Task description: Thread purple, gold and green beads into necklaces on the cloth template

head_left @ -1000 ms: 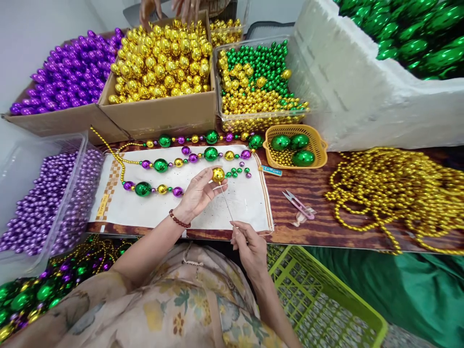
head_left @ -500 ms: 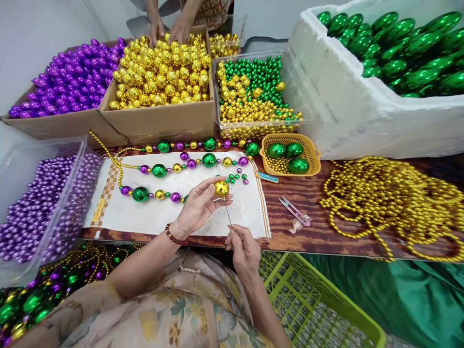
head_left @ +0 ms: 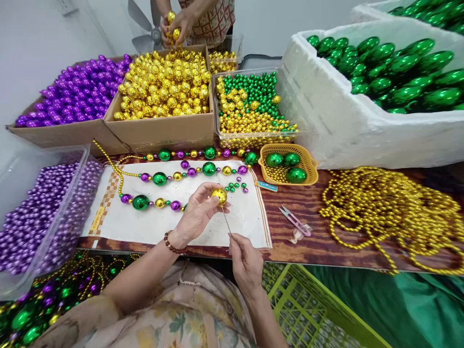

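Observation:
A shiny gold bead (head_left: pixel 219 195) is pinched in the fingers of my left hand (head_left: pixel 197 217), above the white cloth (head_left: pixel 119 222). My right hand (head_left: pixel 246 261) is closed on the lower end of a thin needle (head_left: pixel 226 220), whose upper end meets the bead's underside. Whether the tip is inside the bead I cannot tell. Left of my hands lies a strand of purple, green and gold beads (head_left: pixel 140 202), its right end hidden behind my left hand. Small loose green beads (head_left: pixel 232 187) sit just beyond the gold bead.
Boxes of purple beads (head_left: pixel 83 92) and gold beads (head_left: pixel 166 82) line the back, where a co-worker's hands (head_left: pixel 177 29) hold gold beads. An orange basket (head_left: pixel 313 166), pink-handled snips (head_left: pixel 295 221) and gold bead strings (head_left: pixel 391 212) lie rightward. A foam box (head_left: pixel 326 121) stands behind.
The co-worker's hands have risen from the gold bead box with beads in them. My hands keep the same grip on bead and needle. The whole view has tilted slightly upward.

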A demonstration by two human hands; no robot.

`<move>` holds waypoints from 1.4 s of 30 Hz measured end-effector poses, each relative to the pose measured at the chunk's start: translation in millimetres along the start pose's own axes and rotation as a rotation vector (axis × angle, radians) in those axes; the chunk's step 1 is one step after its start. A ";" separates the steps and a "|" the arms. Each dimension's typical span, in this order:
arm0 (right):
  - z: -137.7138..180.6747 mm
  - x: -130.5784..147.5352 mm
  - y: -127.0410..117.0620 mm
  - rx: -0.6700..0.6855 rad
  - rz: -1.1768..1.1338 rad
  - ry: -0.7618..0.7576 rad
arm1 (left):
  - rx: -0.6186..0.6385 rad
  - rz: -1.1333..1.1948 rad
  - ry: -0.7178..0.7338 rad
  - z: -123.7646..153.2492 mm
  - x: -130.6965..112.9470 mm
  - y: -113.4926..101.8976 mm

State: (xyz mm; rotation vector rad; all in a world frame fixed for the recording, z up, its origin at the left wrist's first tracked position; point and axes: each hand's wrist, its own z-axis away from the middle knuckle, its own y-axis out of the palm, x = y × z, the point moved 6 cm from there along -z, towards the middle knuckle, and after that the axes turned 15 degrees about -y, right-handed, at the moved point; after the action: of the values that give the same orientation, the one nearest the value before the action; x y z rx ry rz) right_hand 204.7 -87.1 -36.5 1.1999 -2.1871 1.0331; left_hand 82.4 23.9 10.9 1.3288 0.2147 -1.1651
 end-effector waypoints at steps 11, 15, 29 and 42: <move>14.9 -12.7 8.4 -0.017 -0.161 0.134 | -0.043 0.031 0.055 2.7 -2.7 -9.9; 20.3 -15.8 9.5 -0.034 -0.164 0.175 | -0.007 0.030 0.042 4.2 -5.0 -7.8; -5.4 -1.8 10.3 0.028 -0.093 0.024 | 0.025 -0.040 0.148 14.6 -10.6 6.8; -19.0 -14.8 15.2 0.020 -0.319 0.371 | -0.083 -0.112 -0.047 -0.5 32.9 -5.5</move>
State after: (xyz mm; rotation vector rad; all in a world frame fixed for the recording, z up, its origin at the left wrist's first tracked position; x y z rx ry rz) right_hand 200.1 -59.3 -40.6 1.2045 -1.6460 1.0442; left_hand 93.9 7.9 -16.0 1.2276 0.3036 -1.2669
